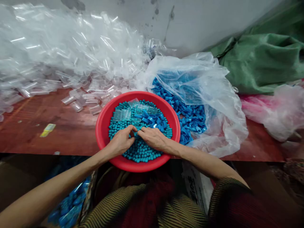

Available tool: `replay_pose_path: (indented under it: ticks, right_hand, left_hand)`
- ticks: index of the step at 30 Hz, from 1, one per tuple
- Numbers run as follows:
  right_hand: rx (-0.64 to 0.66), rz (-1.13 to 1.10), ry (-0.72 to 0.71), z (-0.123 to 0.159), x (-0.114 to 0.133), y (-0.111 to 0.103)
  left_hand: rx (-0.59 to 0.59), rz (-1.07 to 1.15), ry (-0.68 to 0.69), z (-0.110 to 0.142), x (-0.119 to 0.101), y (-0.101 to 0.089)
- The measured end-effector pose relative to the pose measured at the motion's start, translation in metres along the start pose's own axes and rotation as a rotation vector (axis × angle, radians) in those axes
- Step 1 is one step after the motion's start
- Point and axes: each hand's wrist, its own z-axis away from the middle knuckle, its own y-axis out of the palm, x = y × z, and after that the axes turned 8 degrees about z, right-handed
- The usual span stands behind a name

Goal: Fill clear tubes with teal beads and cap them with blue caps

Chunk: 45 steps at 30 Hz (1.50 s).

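A red basin [101,122] holds many small turquoise beads [142,151]. On the beads lie several clear plastic tubes [122,114] and a small heap of blue plastic caps [158,122]. My left hand [122,139] is over the beads, its thumb and index finger curled towards each other. Close beside it, my right hand [153,136] has its fingers bent together and pointing down at the beads. The fingertips of both hands almost meet near the basin's middle. Whatever they pinch is too small or too hidden to make out.
A large pile of clear tubes [71,53] covers the back left of the red-brown table [71,133]. Right of the basin, a clear plastic bag [220,104] spills blue caps [192,114]. Green cloth [258,63] lies at the back right. Below the table are bagged blue pieces [73,202].
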Motion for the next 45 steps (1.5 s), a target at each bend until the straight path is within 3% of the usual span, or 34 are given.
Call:
replay_pose_path:
  ticks: [4,7,9,11,13,17,20,22,25,30,33,42,45]
  right_hand:
    - [-0.148,-0.254,0.023,0.001,-0.004,-0.003]
    - [-0.262,-0.639,0.161,0.004,-0.003,-0.005]
    - [-0.208,-0.927,0.227,0.006,-0.003,-0.005]
    - [-0.091,-1.077,0.218,0.007,-0.005,-0.007]
    - [-0.043,-0.961,0.184,0.006,-0.013,-0.012]
    - [-0.077,-0.191,0.224,0.0,-0.04,-0.021]
    - [0.102,0.166,0.197,-0.011,-0.06,-0.02]
    - [0.189,0.238,0.172,-0.017,-0.068,-0.016]
    - [0.197,0.285,0.204,-0.017,-0.07,-0.015]
    - [-0.016,0.315,0.289,-0.006,-0.055,-0.022]
    - [-0.134,0.085,0.249,-0.003,-0.046,-0.019]
    - [-0.196,-0.737,0.223,0.003,-0.035,-0.015]
    - [-0.214,-0.854,0.187,0.007,-0.021,-0.019]
  left_hand:
    - [-0.01,0.004,-0.002,0.005,-0.004,0.001]
    - [-0.001,0.074,0.064,0.006,-0.005,0.003]
    - [0.026,0.177,0.079,0.004,-0.004,0.004]
    - [0.085,0.332,0.005,0.001,-0.004,0.005]
    - [0.142,0.494,-0.117,0.0,-0.004,0.004]
    - [0.134,0.673,-0.288,0.002,-0.009,0.0]
    - [0.202,0.777,-0.361,0.004,-0.012,-0.005]
    - [0.239,0.841,-0.373,0.004,-0.012,-0.007]
    - [0.257,0.862,-0.373,0.004,-0.011,-0.008]
    - [0.249,0.763,-0.346,0.004,-0.012,-0.005]
    - [0.24,0.786,-0.338,0.004,-0.014,-0.005]
    - [0.15,0.871,-0.23,0.002,-0.009,-0.004]
    - [0.126,0.818,-0.15,0.001,-0.008,-0.002]
